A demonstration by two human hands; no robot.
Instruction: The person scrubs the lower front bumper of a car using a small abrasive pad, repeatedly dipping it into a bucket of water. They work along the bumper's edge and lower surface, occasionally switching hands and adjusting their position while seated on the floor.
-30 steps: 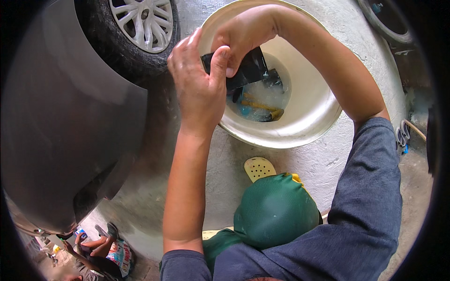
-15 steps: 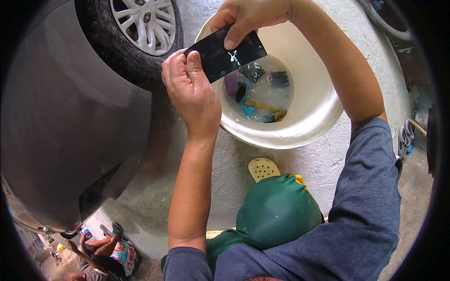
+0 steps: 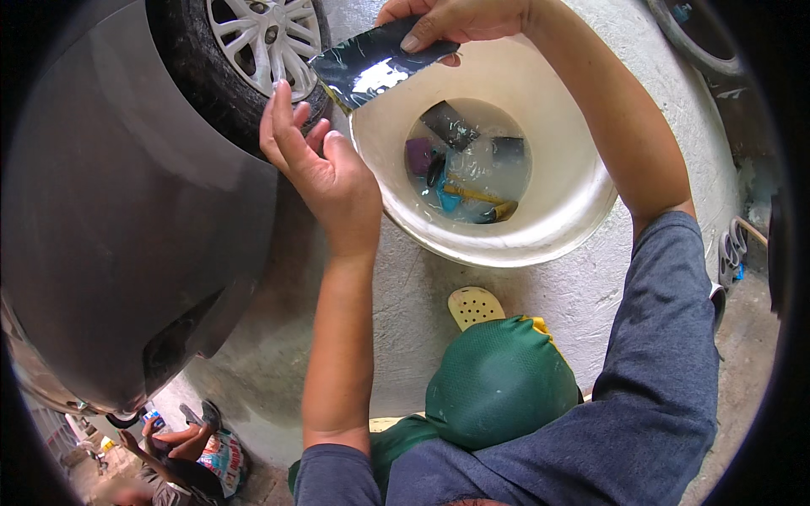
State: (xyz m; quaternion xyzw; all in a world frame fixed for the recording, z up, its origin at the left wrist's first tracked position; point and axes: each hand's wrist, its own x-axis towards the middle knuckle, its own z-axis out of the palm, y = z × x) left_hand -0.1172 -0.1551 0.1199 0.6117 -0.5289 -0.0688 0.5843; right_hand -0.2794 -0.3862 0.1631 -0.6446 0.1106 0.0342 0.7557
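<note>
My right hand (image 3: 451, 21) pinches the right end of a wet, glossy black sheet (image 3: 380, 63), thumb on top. The sheet looks like sandpaper, though I cannot tell its grain; it shines with light and hangs over the bucket's far left rim. Just below its left end, my left hand (image 3: 325, 173) is off it, fingers spread and holding nothing. The white bucket (image 3: 557, 228) holds cloudy water. In the water lie dark square pieces (image 3: 450, 125), a purple block (image 3: 418, 157), a light blue piece (image 3: 448, 191) and a brush with a yellow handle (image 3: 472, 193).
A car's dark grey bumper (image 3: 143, 202) and a wheel (image 3: 266, 42) stand close at the left. My yellow clog (image 3: 474, 306) is on the concrete floor below the bucket. Another person (image 3: 181, 460) sits at the lower left beside a printed sack (image 3: 221, 460). Grey footwear (image 3: 731, 249) lies at the right.
My left hand has let go of the black sheet, opened and moved a little left. My right hand has drawn the sheet up and to the left, and it now catches more light.
</note>
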